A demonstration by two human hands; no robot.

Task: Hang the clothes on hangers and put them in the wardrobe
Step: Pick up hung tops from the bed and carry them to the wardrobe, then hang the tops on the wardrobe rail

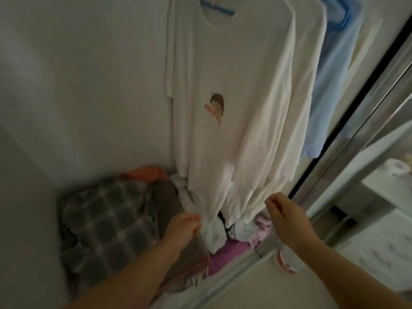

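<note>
A white T-shirt [234, 103] with a small brown and orange print hangs on a blue hanger [219, 10] inside the wardrobe. My left hand [181, 230] pinches its bottom hem at the left. My right hand [285, 219] pinches the hem at the right, and the cloth is drawn down between the two. Behind it hang a second white shirt [312, 52] and a light blue garment [330, 85] on another blue hanger [341, 16].
On the wardrobe floor lie a grey plaid cloth [104, 219], an orange item [145, 172], white pieces and a pink-purple one [229, 255]. The white side wall [78, 85] stands to the left. A mirrored sliding door [367, 152] and its track run along the right.
</note>
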